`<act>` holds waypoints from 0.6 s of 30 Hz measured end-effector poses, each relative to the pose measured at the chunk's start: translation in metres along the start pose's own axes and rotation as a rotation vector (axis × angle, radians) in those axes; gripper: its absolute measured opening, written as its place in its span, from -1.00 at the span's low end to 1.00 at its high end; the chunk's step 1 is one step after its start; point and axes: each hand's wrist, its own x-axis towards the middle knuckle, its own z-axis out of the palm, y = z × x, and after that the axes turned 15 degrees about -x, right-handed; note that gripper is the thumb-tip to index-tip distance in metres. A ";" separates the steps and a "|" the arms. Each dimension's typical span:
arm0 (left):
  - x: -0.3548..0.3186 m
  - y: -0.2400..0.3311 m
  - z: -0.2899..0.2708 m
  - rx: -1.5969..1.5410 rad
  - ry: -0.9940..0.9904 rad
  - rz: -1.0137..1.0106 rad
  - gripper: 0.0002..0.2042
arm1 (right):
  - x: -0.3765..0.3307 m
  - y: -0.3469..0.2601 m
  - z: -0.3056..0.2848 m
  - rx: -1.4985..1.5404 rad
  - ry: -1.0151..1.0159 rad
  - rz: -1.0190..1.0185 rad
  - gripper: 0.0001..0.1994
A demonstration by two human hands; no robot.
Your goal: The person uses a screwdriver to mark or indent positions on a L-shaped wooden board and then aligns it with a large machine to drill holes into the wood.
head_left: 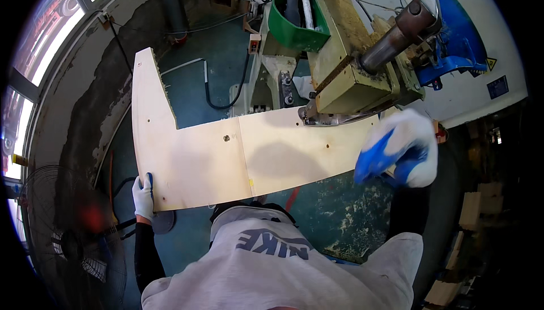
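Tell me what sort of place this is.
Probably a woodworking shop. A sawdust-coated green machine stands over a cut plywood panel held by gloved left hand and right hand; the painted floor is worn.

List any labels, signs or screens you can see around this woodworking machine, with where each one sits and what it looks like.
Warning sticker: on the white panel at far right, beside the blue machine cover; small yellow triangle with a dark edge.
Label plate: just below that sticker on the same panel; small dark blue rectangle, print too small to make out.
Control box: on the machine's left side, small, pale with a red button.
No screens.
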 end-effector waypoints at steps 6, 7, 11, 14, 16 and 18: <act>0.000 0.017 0.011 -0.061 -0.061 0.033 -0.71 | 0.150 -0.010 -0.028 -1.623 0.283 -0.018 -0.73; 0.003 0.014 0.012 -0.070 -0.093 0.028 -0.73 | 0.161 0.002 -0.041 -1.764 0.181 0.140 -0.71; 0.009 0.003 0.006 -0.068 -0.135 0.002 -0.73 | 0.196 0.035 -0.045 -1.741 -0.245 0.753 -0.67; 0.012 -0.005 0.003 -0.088 -0.093 -0.003 -0.73 | 0.202 0.050 -0.050 -1.607 -0.218 0.756 -0.65; 0.018 -0.005 0.001 -0.094 -0.104 -0.013 -0.73 | 0.197 0.055 -0.053 -1.493 -0.114 0.786 -0.65; 0.023 -0.001 0.004 -0.104 -0.120 -0.006 -0.72 | 0.197 0.058 -0.051 -1.544 -0.044 0.810 -0.64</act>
